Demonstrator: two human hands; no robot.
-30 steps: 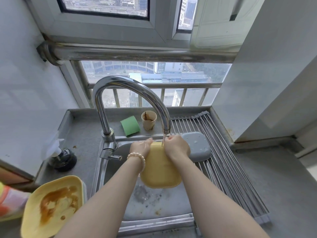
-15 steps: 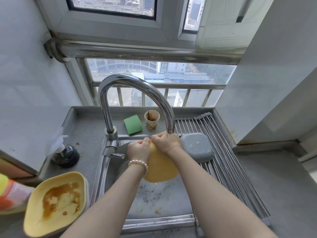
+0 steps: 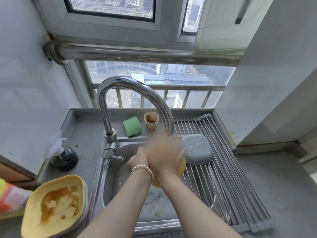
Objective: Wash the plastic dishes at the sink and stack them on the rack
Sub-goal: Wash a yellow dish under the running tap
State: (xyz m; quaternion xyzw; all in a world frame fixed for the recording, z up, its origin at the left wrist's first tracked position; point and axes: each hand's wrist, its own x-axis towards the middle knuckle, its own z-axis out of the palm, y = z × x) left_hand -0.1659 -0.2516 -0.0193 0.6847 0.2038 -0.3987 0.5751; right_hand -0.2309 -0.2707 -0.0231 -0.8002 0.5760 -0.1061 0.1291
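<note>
Both hands hold yellow plate (image 3: 182, 166) over sink (image 3: 109, 177); right hand (image 3: 164, 154) blurred, covering left hand (image 3: 137, 159). Grey plate (image 3: 197, 149) on rack (image 3: 223, 177); dirty plate (image 3: 54, 206), cup (image 3: 151, 121), sponge (image 3: 132, 126) around.

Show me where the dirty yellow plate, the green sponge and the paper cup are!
Dirty yellow plastic plate (image 3: 56, 206): head view, on its brown-stained middle.
Green rectangular sponge (image 3: 132, 126): head view, on its top face.
Stained paper cup (image 3: 151, 123): head view, on its outer wall.

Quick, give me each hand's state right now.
Left hand: holds the yellow dish over the sink.
Right hand: blurred, lying over the same dish; grip cannot be told.
</note>
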